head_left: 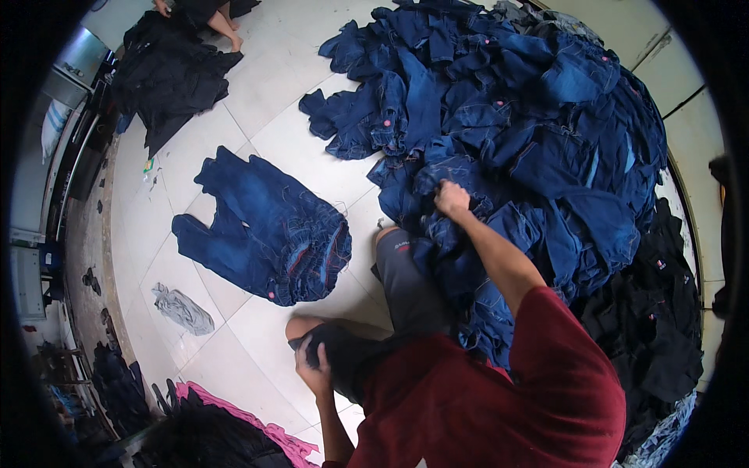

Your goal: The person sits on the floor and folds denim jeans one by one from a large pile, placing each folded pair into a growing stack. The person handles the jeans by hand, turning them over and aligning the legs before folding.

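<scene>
My right hand (452, 199) reaches into a big heap of dark blue jeans (538, 148) at the right. Its fingers are closed on a pair of blue jeans (441, 173) at the near left edge of the heap. My left hand (314, 368) lies against my bent knee, fingers apart on the dark fabric of my shorts, holding nothing. In front of my knees, one pair of blue jeans (257, 222) is laid out on the tiles. Its waistband, with red and light blue inside, is toward me, and its legs point left.
Black garments (168, 70) lie at the far left beside another person's bare foot (236, 43). A grey cloth bundle (183, 310) sits on the tiles (265, 351). More black clothes (647, 327) pile up at the right, and a pink cloth (250, 417) edges a dark pile near left.
</scene>
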`<state>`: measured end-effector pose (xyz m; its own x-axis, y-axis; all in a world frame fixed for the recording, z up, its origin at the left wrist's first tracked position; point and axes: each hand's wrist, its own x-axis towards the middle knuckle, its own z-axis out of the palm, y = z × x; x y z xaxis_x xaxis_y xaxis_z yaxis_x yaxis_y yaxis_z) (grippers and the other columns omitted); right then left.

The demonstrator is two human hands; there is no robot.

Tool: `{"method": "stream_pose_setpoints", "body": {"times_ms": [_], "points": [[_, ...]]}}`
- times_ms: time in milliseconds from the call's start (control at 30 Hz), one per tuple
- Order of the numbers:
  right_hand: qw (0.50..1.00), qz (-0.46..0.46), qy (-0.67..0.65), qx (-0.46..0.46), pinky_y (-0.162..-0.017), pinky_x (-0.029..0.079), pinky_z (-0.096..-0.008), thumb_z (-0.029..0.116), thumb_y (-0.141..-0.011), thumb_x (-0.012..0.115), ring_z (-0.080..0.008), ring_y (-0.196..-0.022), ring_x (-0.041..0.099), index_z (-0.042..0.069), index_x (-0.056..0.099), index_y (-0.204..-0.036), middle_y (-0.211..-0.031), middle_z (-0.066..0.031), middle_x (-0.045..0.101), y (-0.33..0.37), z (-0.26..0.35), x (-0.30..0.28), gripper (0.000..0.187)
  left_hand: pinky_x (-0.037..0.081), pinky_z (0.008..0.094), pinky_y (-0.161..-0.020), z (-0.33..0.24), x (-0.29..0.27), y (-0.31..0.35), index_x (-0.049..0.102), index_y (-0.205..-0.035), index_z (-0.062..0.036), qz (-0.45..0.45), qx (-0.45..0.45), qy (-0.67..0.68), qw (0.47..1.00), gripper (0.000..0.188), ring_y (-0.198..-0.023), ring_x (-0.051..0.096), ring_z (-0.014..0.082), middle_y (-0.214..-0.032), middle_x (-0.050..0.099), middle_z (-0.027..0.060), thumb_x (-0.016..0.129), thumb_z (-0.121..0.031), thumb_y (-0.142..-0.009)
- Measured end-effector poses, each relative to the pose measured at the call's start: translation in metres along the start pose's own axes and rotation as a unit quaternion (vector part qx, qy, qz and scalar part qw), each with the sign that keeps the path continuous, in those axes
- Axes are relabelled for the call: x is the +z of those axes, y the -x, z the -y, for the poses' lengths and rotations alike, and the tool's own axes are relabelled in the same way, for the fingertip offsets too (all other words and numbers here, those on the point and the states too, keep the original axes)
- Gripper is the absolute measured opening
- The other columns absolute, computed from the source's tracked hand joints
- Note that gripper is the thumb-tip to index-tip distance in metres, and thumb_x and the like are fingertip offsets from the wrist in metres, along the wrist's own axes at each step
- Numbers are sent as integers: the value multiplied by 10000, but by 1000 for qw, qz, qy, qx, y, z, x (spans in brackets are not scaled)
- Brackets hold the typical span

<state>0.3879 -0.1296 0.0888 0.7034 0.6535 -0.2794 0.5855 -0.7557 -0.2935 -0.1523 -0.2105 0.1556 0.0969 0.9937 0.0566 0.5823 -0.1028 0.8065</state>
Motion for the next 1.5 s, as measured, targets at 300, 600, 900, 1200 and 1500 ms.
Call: {"method": "stream_pose_setpoints", "body": {"times_ms": [300, 600, 900, 1200, 1500], "points": [[834, -194, -379, -353, -605, 465, -537, 149, -1008, 656, -476, -723, 646, 17, 560, -889, -722, -263, 613, 204, 171, -118, 202, 242, 556, -1237, -160, 74, -92, 355, -1558, 49, 56, 221, 13, 974, 1087, -1487, 330, 481, -1557, 423, 301, 944, -340, -731], [683, -411, -256, -547, -456, 389, -338, 281, -787, 914, -224, -482, 537, 67, 550, -693, -576, -44, 528, 310, 202, -324, 433, 568, 329, -720, -319, -154, -79, 740, -924, 10, 25, 351, -33, 935, 596, -727, 738, 245, -862, 771, 123, 1063, -279, -514], [422, 461, -164, -763, -978, 541, -387, 334, -992, 749, -231, -1091, 702, 0, 651, -1315, -1172, -146, 749, 301, 300, -327, 474, 555, 242, -710, -391, -271, -69, 755, -946, 5, 151, 226, 57, 961, 368, -742, 747, 136, -878, 788, 94, 980, -126, -685], [599, -98, 52, -793, -904, 484, -520, 403, -974, 718, -331, -923, 716, 138, 750, -1119, -955, -126, 748, 191, 387, -368, 304, 545, 399, -896, -283, -348, -221, 748, -1098, -8, 75, 190, -365, 908, 359, -933, 728, 310, -1043, 769, 188, 864, -227, -839], [555, -333, 50, -761, -872, 556, -484, 252, -952, 705, -416, -1024, 693, 38, 666, -1120, -1045, -195, 721, 191, 480, -432, 275, 542, 474, -880, -342, -413, -306, 665, -1217, -71, -240, 414, -498, 723, 325, -1063, 661, 436, -1175, 708, 181, 742, -185, -924]]}}
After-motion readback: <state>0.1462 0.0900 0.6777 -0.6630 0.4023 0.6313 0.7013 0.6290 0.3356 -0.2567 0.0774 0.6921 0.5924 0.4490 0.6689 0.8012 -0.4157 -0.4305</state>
